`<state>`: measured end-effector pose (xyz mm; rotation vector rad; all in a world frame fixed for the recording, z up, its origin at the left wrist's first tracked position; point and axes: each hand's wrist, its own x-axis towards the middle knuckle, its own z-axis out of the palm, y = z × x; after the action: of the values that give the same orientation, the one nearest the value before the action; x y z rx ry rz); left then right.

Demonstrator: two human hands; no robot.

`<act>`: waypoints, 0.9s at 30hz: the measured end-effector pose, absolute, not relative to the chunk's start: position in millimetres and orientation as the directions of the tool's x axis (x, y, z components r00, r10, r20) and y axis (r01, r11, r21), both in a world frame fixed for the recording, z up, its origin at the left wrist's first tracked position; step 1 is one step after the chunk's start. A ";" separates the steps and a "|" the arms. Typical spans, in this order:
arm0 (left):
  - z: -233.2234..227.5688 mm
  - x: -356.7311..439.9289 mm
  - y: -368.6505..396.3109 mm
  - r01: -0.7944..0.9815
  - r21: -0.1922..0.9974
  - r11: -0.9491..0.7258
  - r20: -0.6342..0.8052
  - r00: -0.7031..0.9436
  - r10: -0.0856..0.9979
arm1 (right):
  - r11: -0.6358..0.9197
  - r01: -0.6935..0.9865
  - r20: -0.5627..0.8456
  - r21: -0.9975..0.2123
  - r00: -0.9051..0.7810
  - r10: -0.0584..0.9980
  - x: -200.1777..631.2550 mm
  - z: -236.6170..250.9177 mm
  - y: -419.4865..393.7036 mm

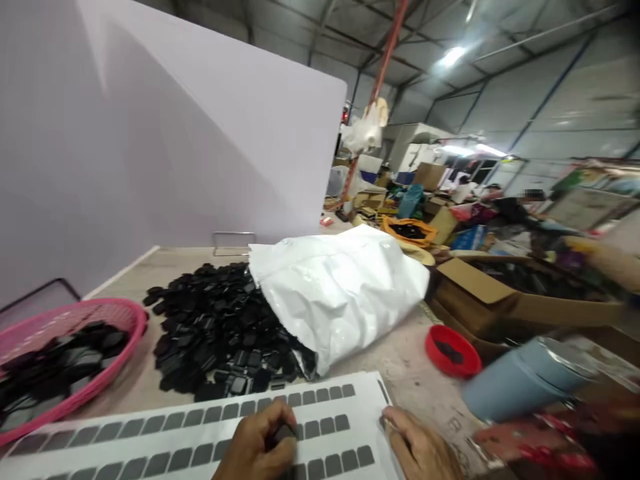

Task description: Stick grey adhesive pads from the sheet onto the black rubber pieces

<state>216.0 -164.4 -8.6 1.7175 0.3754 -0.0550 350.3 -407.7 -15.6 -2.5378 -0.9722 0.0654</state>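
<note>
Sheet (200,435) at six o'clock in the head view, its long axis running nearly nine to three, right end slightly farther off; white, with rows of grey rounded squares. The left hand (259,445), over it, is clamped on a dark piece (283,433). The right hand (423,448) is at its right edge; whether it pinches, I cannot tell.
</note>
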 end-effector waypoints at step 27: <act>-0.9 285.6 -218.7 0.002 0.420 -0.907 -0.210 0.973 -0.095 | -0.575 0.734 0.087 -0.362 0.641 0.763 386.5 5.0 -347.1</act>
<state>285.6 -218.7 -0.9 2.6913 -0.0659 -0.3145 386.5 -347.1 5.0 -2.4978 -1.1888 0.1109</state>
